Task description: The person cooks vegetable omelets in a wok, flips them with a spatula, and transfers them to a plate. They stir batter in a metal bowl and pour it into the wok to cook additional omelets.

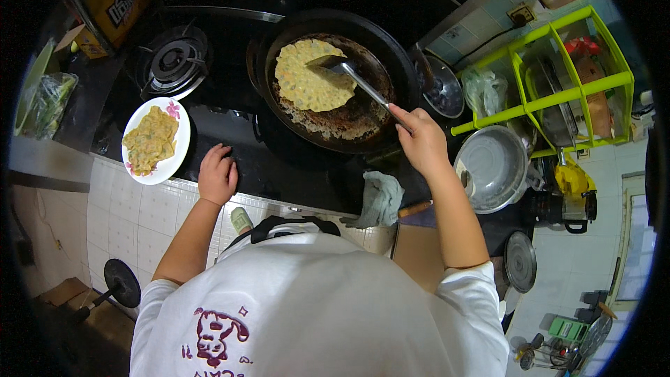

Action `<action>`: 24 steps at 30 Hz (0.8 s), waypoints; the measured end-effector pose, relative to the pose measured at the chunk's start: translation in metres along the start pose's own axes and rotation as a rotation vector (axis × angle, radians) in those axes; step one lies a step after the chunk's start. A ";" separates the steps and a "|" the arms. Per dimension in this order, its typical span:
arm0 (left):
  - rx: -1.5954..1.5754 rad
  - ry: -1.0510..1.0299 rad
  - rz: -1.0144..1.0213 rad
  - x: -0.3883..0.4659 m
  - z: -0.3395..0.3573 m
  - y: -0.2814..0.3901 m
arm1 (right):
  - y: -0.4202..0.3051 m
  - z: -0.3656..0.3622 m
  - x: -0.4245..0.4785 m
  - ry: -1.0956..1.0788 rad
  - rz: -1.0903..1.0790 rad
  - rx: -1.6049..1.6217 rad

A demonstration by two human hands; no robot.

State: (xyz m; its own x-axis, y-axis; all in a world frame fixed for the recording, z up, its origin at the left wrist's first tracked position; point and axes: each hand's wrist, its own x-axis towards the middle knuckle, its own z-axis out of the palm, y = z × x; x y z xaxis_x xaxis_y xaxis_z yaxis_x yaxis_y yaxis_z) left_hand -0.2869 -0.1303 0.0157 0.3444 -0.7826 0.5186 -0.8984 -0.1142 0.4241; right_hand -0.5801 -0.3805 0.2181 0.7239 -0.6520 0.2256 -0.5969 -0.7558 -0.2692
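Observation:
My right hand grips the handle of a metal spatula, whose dark blade rests on a round yellow pancake. Flecks of green and orange show in the pancake. It lies in the left part of a large dark wok, where browned residue coats the bottom. My left hand lies on the front edge of the black glass cooktop and holds nothing, its fingers somewhat curled. Left of that hand, a white oval plate with pink flowers bears cooked pancakes.
A bare gas burner sits behind the plate. A grey cloth hangs at the counter's front edge. Right of the wok are a metal basin, a small metal bowl and a green rack. Bagged greens lie far left.

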 end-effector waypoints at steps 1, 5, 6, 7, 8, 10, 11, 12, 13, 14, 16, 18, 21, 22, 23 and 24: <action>-0.006 0.003 -0.005 -0.001 0.001 0.001 | 0.008 0.002 0.000 0.006 -0.018 -0.026; -0.006 0.011 -0.022 -0.001 -0.001 0.001 | 0.032 -0.012 -0.015 -0.022 0.003 -0.066; -0.005 0.012 -0.023 -0.002 -0.001 0.000 | 0.034 -0.022 -0.021 -0.042 0.023 -0.072; -0.006 0.014 -0.021 -0.002 -0.001 0.001 | 0.037 -0.034 -0.029 -0.057 0.050 -0.091; -0.004 0.015 -0.021 -0.002 -0.001 0.000 | 0.036 -0.044 -0.036 -0.074 0.074 -0.108; -0.002 0.019 -0.020 -0.002 -0.001 0.002 | 0.022 -0.068 -0.051 -0.082 0.124 -0.144; 0.002 0.019 -0.020 -0.002 -0.002 0.002 | 0.017 -0.078 -0.059 -0.083 0.142 -0.153; 0.007 0.019 -0.020 -0.003 -0.002 0.003 | 0.013 -0.085 -0.064 -0.084 0.160 -0.162; 0.004 0.015 -0.021 -0.002 -0.002 0.003 | 0.010 -0.087 -0.069 -0.097 0.157 -0.104; 0.002 0.010 -0.023 -0.002 -0.002 0.002 | 0.006 -0.088 -0.072 -0.110 0.153 -0.046; -0.002 0.002 -0.022 -0.002 -0.002 0.002 | 0.000 -0.084 -0.074 -0.169 0.153 0.049; -0.009 -0.003 -0.016 -0.001 -0.001 0.003 | 0.000 -0.067 -0.073 -0.137 0.109 0.054; 0.002 -0.022 -0.003 0.000 -0.001 0.000 | -0.009 -0.038 -0.051 -0.070 0.029 0.099; 0.003 -0.023 -0.006 0.000 -0.002 0.000 | -0.008 -0.027 -0.042 -0.064 0.013 0.115; 0.000 -0.025 -0.008 0.000 -0.002 0.001 | -0.007 -0.019 -0.035 -0.041 0.004 0.128; -0.003 -0.026 -0.010 0.001 -0.002 0.002 | -0.006 -0.014 -0.028 -0.019 -0.006 0.140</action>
State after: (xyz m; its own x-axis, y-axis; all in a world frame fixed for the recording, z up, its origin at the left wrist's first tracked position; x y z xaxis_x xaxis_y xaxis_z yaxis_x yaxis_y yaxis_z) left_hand -0.2873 -0.1302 0.0183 0.3462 -0.7971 0.4947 -0.8941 -0.1206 0.4313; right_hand -0.6015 -0.3584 0.2263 0.7345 -0.6452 0.2103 -0.5392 -0.7430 -0.3966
